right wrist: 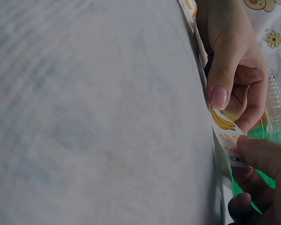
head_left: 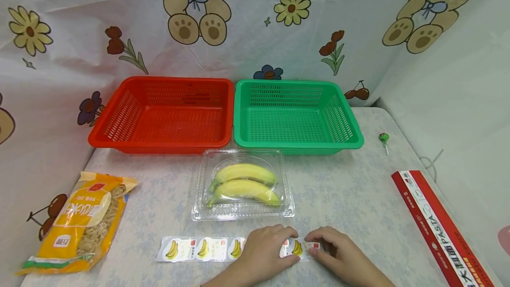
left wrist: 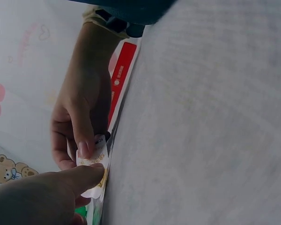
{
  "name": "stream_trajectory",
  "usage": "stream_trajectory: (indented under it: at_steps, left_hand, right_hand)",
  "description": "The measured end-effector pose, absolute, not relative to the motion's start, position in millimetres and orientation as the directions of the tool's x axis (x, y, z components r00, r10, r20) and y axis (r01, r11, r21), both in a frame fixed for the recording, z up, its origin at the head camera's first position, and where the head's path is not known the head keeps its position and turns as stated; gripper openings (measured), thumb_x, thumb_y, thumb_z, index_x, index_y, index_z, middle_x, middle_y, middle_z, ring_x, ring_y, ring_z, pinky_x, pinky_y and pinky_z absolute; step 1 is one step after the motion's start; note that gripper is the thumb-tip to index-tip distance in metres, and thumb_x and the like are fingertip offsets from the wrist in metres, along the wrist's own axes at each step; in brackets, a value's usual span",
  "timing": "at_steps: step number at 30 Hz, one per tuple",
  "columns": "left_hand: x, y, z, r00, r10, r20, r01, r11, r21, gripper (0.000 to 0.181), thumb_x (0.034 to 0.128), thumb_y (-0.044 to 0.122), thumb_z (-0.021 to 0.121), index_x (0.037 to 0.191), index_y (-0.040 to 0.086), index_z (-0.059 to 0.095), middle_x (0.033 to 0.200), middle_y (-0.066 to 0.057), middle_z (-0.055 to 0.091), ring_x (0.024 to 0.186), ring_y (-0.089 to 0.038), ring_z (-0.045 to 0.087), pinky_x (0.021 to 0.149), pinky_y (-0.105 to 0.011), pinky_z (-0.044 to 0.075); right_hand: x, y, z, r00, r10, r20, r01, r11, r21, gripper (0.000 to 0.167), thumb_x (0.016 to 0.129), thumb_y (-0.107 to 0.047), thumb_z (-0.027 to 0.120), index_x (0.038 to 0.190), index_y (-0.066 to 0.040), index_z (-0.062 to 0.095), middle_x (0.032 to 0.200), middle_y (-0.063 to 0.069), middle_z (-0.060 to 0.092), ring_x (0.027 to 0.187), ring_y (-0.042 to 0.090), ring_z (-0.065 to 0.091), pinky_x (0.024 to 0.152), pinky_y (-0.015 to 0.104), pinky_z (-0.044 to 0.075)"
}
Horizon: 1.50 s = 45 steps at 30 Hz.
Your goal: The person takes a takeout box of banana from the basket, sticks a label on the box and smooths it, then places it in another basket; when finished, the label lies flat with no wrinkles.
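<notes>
A strip of banana stickers [head_left: 211, 249] lies on the table near its front edge, printed with yellow bananas and writing. My left hand [head_left: 268, 251] covers the strip's middle, thumb and fingers pinching it beside the rightmost sticker. At that sticker's right end, my right hand [head_left: 338, 254] pinches the edge between thumb and fingers. In the right wrist view the sticker [right wrist: 229, 136] tilts up from the table between both thumbs. Just behind the hands sits a closed clear plastic box [head_left: 203, 209] with two bananas [head_left: 245, 189] inside.
Behind the box stand a red basket [head_left: 179, 149] and a green basket [head_left: 295, 146], side by side. A yellow bag of dried food [head_left: 79, 225] lies at left. On the right are a long red pasta box [head_left: 438, 227] and a green lollipop [head_left: 384, 138].
</notes>
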<state>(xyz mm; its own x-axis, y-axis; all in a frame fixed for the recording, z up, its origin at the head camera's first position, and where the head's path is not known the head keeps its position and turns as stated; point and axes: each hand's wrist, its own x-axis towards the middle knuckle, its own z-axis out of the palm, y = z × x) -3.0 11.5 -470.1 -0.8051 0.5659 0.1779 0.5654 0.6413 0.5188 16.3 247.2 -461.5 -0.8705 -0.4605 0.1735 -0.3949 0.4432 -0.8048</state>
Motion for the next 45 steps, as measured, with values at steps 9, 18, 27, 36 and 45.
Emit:
stream_trajectory:
  at_steps: [9,18,27,36,45]
  left_hand:
    - [-0.2,11.1,-472.9,-0.784,0.531,0.322,0.615,0.594,0.518,0.032,0.0847,0.047,0.074,0.112,0.033,0.066,0.085,0.017,0.053,0.069,0.008,0.043,0.055,-0.008,0.029]
    - [-1.3,11.4,-475.4,-0.758,0.549,0.352,0.635,0.501,0.588,0.038,0.0883,0.044,0.072,0.121,0.029,0.061,0.094,0.019,0.062,0.082,0.008,0.058,0.067,-0.005,0.040]
    - [-1.8,12.6,-467.2,-0.779,0.569,0.263,0.520,0.353,0.777,0.034,0.0939,0.031,0.069,0.125,0.025,0.059,0.093,0.012,0.064,0.064,0.010,0.041,0.058,-0.007,0.039]
    - [-0.4,13.3,-461.5,-0.829,0.531,0.177,0.325,0.201,0.924,0.028,0.0937,0.016,0.067,0.121,0.018,0.062,0.089,0.009,0.064,0.055,0.011,0.036,0.046,-0.013,0.040]
    - [3.8,14.3,-445.9,-0.870,0.488,0.066,0.143,0.122,0.982,0.029,0.0926,0.016,0.067,0.122,0.017,0.063,0.089,0.009,0.063,0.055,0.008,0.038,0.049,-0.013,0.041]
  right_hand:
    - [17.8,248.0,-453.7,-0.915,-0.398,0.067,-0.225,0.366,-0.903,0.017,0.093,-0.006,0.067,0.108,-0.014,0.066,0.085,-0.002,0.064,0.065,0.005,0.051,0.055,0.021,0.046]
    - [17.6,252.1,-449.7,-0.924,-0.378,0.059,-0.174,0.279,-0.945,0.017,0.095,0.001,0.061,0.109,-0.008,0.063,0.090,-0.003,0.062,0.070,0.010,0.053,0.056,0.028,0.046]
    - [17.2,249.7,-447.1,-0.941,-0.333,0.055,-0.154,0.277,-0.948,0.017,0.094,0.001,0.062,0.110,-0.005,0.063,0.087,-0.002,0.059,0.066,0.015,0.049,0.054,0.029,0.044]
    - [18.3,246.8,-442.6,-0.952,-0.303,0.050,-0.150,0.318,-0.936,0.017,0.094,-0.001,0.064,0.110,-0.007,0.063,0.080,0.000,0.054,0.063,0.013,0.047,0.052,0.028,0.042]
    - [18.8,247.5,-430.4,-0.963,-0.266,0.044,-0.149,0.389,-0.909,0.019,0.092,-0.005,0.068,0.110,-0.009,0.063,0.077,-0.003,0.054,0.063,0.010,0.049,0.050,0.025,0.043]
